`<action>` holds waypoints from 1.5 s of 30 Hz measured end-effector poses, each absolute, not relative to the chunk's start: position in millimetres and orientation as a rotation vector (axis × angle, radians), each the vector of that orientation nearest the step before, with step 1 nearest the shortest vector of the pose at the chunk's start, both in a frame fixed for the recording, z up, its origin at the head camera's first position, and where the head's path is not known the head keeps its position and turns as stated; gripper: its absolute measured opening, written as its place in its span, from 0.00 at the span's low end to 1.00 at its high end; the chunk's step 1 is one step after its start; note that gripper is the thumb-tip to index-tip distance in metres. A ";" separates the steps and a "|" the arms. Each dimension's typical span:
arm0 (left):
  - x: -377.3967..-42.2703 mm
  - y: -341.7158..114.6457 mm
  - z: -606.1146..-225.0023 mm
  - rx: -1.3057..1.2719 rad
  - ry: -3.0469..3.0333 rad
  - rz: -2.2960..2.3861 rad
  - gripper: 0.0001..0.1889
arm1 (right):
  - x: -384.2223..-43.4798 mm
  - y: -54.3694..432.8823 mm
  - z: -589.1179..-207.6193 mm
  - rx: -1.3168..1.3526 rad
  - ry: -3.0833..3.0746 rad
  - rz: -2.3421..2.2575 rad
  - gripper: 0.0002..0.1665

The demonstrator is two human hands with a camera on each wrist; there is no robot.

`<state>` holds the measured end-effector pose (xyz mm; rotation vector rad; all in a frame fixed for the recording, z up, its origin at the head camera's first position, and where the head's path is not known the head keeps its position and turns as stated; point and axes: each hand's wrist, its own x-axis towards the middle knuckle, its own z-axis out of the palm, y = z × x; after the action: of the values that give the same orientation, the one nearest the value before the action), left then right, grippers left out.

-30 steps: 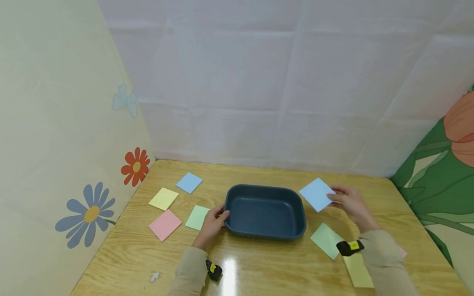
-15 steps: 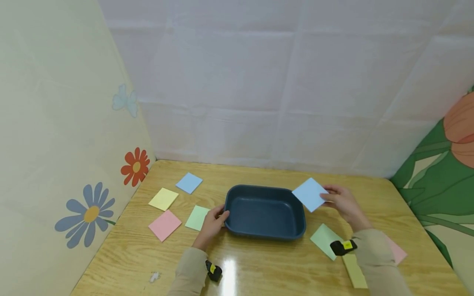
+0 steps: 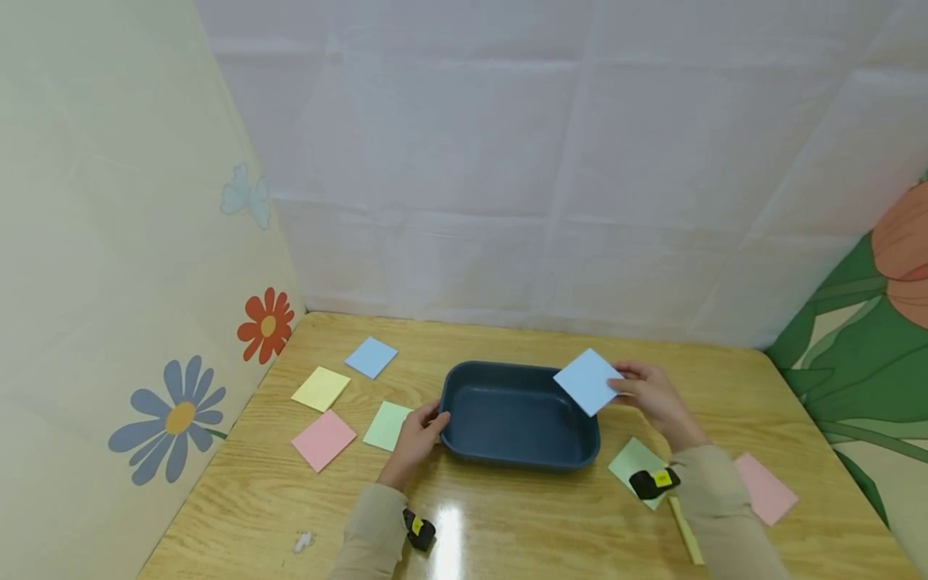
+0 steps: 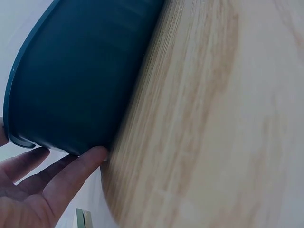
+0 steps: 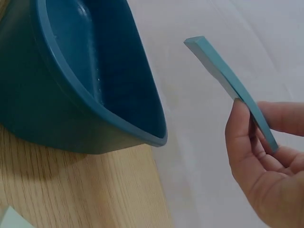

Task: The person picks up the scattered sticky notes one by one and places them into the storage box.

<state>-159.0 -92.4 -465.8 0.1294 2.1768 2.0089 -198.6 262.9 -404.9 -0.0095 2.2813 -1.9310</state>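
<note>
A dark blue rectangular plastic basin (image 3: 518, 419) stands on the table with nothing inside. My left hand (image 3: 416, 443) grips its left end, thumb at the rim and fingers against the outer wall, as the left wrist view shows (image 4: 45, 190). Between thumb and fingers, my right hand (image 3: 656, 399) pinches a corner of a light blue sticky note pad (image 3: 587, 383). That pad is held up over the basin's right end; edge-on in the right wrist view, the blue pad (image 5: 228, 78) looks thick and slightly bent, apart from the rim.
Left of the basin lie blue (image 3: 371, 358), yellow (image 3: 321, 389), pink (image 3: 323, 441) and green (image 3: 387, 425) sticky note pads. To the right are green (image 3: 632, 459), pink (image 3: 765, 489) and yellow (image 3: 685, 532) pads, the yellow mostly behind the right sleeve. A white cloth (image 3: 464, 161) hangs behind the table.
My right hand has carried the blue sticky note pad leftward, from beside the basin to over its right end. The pink pad at right has come into view. My left hand stays put.
</note>
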 end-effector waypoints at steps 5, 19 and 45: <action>-157.8 -92.9 -464.5 0.128 2.182 2.007 0.22 | -200.2 254.9 -403.5 -0.012 2.312 -1.861 0.26; -168.0 -98.1 -491.0 0.120 2.149 2.034 0.24 | -208.7 232.9 -403.2 -0.067 2.265 -1.851 0.25; -159.6 -92.9 -468.4 0.103 2.153 2.042 0.21 | -216.9 191.1 -411.2 -0.152 2.266 -1.787 0.21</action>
<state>-159.6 -92.9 -468.4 0.1032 2.1529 2.0423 -216.9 191.1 -411.2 -0.1519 2.2665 -1.7870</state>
